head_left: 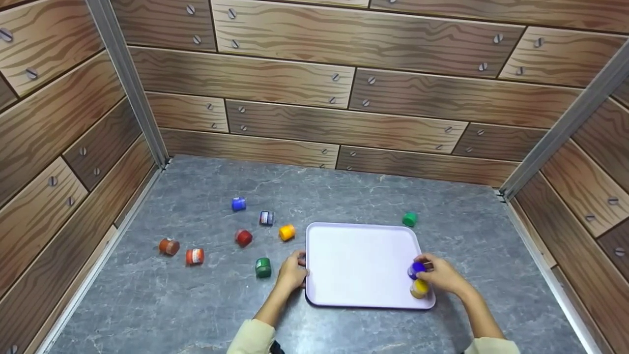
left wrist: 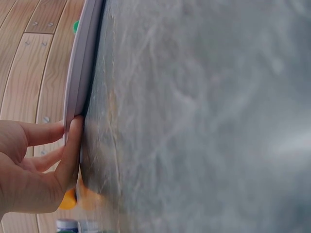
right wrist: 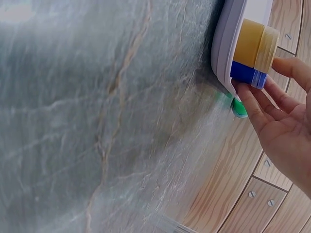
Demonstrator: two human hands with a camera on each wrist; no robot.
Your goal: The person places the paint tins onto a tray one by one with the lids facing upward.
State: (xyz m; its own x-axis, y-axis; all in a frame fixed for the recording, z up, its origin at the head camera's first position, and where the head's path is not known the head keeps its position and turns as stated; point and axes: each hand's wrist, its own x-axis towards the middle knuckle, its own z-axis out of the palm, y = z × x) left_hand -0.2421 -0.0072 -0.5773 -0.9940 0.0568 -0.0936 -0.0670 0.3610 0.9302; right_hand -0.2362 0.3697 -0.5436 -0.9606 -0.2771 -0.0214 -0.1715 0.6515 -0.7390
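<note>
A pale lilac tray (head_left: pixel 361 265) lies on the grey tabletop. At its left edge, my left hand (head_left: pixel 292 271) pinches the tray's rim (left wrist: pixel 81 63) between thumb and fingers. Two small paint jars stand close together inside the tray's right side, a blue jar (head_left: pixel 416 270) behind a yellow jar (head_left: pixel 419 289). My right hand (head_left: pixel 442 275) reaches over the right rim and holds the blue jar, fingers on its far side. In the right wrist view, the thumb is right at the yellow jar's lid (right wrist: pixel 267 49).
Left of the tray lie a dark green jar (head_left: pixel 263 268), a yellow-orange jar (head_left: pixel 287 232), a red jar (head_left: pixel 243 238), an orange jar (head_left: pixel 194 256), a brown jar (head_left: pixel 169 246) and two blue ones. A green jar (head_left: pixel 410 219) sits behind the tray's right corner. Wood-patterned walls (head_left: pixel 285 78) enclose the table.
</note>
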